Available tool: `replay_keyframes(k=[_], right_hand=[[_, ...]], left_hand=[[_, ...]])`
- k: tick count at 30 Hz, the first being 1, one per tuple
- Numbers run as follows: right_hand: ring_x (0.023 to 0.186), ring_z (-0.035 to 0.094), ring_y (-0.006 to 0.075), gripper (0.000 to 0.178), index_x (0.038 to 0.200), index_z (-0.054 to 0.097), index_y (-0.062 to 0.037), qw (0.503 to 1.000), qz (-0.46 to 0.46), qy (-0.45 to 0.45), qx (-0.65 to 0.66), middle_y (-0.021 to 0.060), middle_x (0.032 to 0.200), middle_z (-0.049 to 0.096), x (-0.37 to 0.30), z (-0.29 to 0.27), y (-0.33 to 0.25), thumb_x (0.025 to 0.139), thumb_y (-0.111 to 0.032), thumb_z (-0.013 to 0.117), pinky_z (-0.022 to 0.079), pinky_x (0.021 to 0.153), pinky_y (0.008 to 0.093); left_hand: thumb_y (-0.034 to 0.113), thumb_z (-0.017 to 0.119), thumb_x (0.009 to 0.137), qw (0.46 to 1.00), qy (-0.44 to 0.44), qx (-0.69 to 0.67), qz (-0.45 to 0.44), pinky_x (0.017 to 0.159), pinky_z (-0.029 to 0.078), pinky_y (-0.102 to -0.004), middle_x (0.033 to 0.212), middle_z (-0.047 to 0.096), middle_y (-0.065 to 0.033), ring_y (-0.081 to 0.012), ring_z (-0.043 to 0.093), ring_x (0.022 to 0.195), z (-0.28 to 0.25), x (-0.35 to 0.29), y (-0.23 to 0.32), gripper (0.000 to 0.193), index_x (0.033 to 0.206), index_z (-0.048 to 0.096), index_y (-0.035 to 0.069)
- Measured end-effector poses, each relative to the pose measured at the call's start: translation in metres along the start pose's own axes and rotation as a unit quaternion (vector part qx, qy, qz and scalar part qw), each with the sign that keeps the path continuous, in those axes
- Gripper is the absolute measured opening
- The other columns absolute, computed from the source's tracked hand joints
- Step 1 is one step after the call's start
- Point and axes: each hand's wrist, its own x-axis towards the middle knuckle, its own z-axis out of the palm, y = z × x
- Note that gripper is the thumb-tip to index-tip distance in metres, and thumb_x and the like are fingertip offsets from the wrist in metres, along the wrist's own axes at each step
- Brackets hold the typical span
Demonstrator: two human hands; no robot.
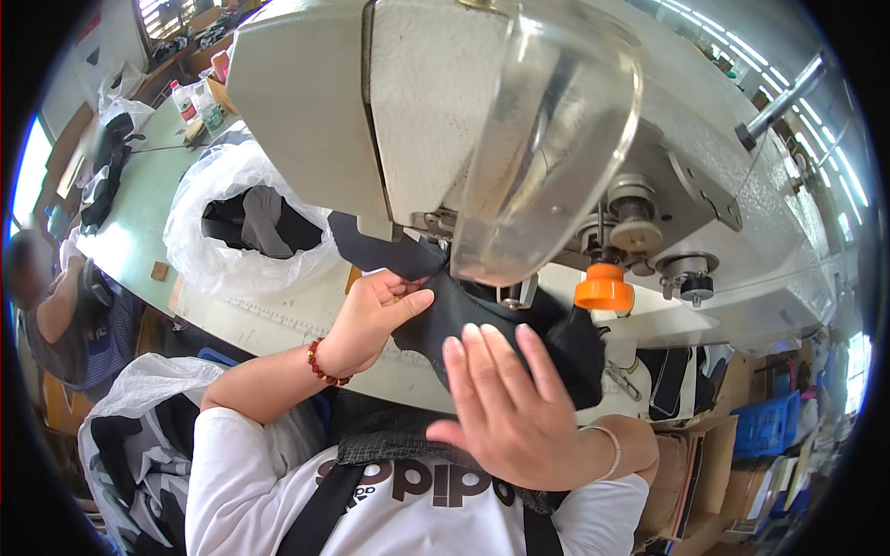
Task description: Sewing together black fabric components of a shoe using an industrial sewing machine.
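Note:
A dark fabric piece [431, 324] lies under the head of a pale industrial sewing machine [306, 102], bunched up toward its right side. My left hand [375, 315], with a red bead bracelet at the wrist, pinches the fabric's left edge close to the needle area. Flat and with fingers stretched out, my right hand [510, 408] is over the near part of the fabric; whether the palm presses on it I cannot tell. A clear plastic guard [547, 139] covers part of the needle area. Right of it sits an orange knob [604, 289].
A white plastic bag [185, 218] of dark and grey fabric pieces stands on the table left of the machine. Another bag [139, 380] of fabric is low at my left. A co-worker [74, 315] sits at far left. Cardboard [709, 463] and a blue basket [768, 424] are at right.

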Motion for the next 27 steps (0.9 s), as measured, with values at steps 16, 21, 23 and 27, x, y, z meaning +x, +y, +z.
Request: replay_keyframes(k=[16,21,23,27], right_hand=[[0.089,0.068,0.0233,0.031,0.116,0.073,-0.0005,0.982,0.018,0.118,-0.144,0.0156,0.107,0.074,0.015,0.032,0.017,0.086,-0.010,0.069,0.051,0.073,0.0322],[0.078,0.063,0.0193,0.033,0.115,0.074,-0.0006,0.978,-0.005,0.051,-0.204,0.0159,0.109,0.075,0.023,0.011,0.004,0.084,-0.010,0.072,0.048,0.065,0.0296],[0.071,0.058,0.0218,0.034,0.113,0.074,0.0049,0.967,0.002,0.027,-0.254,0.0219,0.100,0.075,0.028,0.010,-0.003,0.081,-0.009,0.071,0.043,0.063,0.0335],[0.076,0.061,0.0216,0.032,0.112,0.073,0.0042,0.939,0.040,-0.063,-0.336,0.0189,0.104,0.075,0.038,0.020,-0.023,0.084,-0.011,0.068,0.047,0.065,0.0323]], left_hand=[[0.014,0.065,0.105,0.994,-0.092,-0.003,-0.058,0.105,0.045,-0.0293,0.130,0.063,-0.0030,-0.0101,0.056,0.119,0.003,-0.021,0.009,0.044,0.144,0.053,-0.003],[0.031,0.053,0.111,0.978,-0.107,-0.164,-0.078,0.115,0.040,-0.0370,0.141,0.059,-0.0041,-0.0169,0.055,0.130,0.025,-0.019,-0.020,0.047,0.150,0.047,0.005],[0.046,0.046,0.112,0.928,-0.222,-0.266,-0.134,0.116,0.041,-0.0398,0.141,0.061,-0.0068,-0.0211,0.057,0.133,0.028,-0.006,-0.030,0.050,0.146,0.054,0.010],[0.061,0.040,0.109,0.742,-0.461,-0.462,-0.152,0.113,0.045,-0.0397,0.139,0.063,-0.0093,-0.0216,0.058,0.133,0.036,0.037,-0.045,0.061,0.143,0.057,0.012]])
